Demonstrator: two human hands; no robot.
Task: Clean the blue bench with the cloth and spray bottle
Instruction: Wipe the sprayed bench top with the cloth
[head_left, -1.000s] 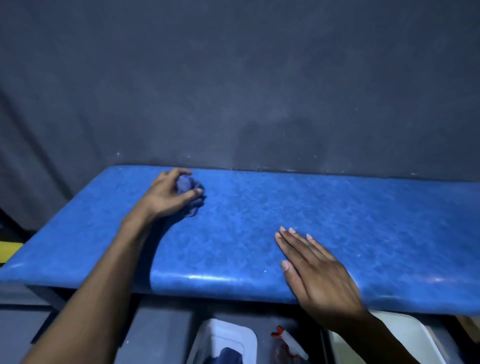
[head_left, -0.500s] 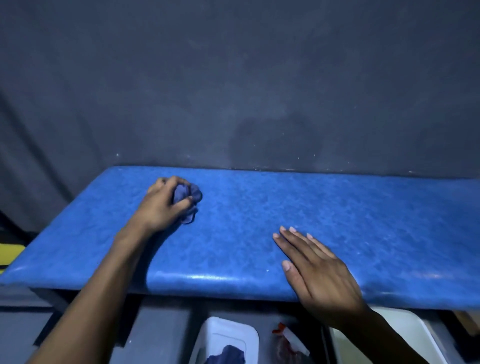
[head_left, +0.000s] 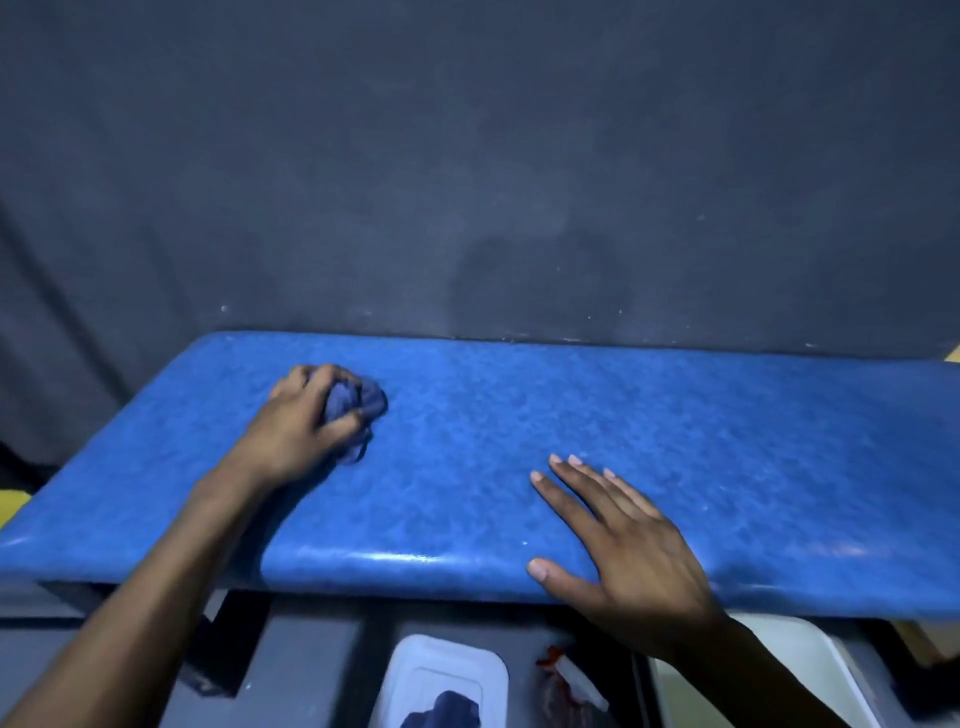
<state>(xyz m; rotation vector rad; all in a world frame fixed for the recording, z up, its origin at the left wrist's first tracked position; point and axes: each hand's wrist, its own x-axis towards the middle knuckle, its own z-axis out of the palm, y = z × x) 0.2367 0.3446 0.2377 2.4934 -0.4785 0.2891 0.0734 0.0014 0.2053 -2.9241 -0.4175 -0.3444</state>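
Observation:
The blue bench (head_left: 649, 431) runs across the view against a dark wall. My left hand (head_left: 298, 423) is closed around a bunched blue cloth (head_left: 358, 402) and presses it on the bench's left part. Flat on the bench near its front edge lies my right hand (head_left: 623, 545), fingers spread, holding nothing. A spray bottle with a red and white head (head_left: 569, 680) stands on the floor below the bench, partly cut off by the frame's bottom edge.
Under the bench's front edge stands a white tub (head_left: 441, 670) with a blue cloth (head_left: 441, 709) in it. A second white container (head_left: 789, 660) is at the lower right. A yellow object (head_left: 13, 506) shows at the far left.
My left hand has slid the cloth leftward and slightly toward me along the bench. My right hand has stayed flat in nearly the same spot.

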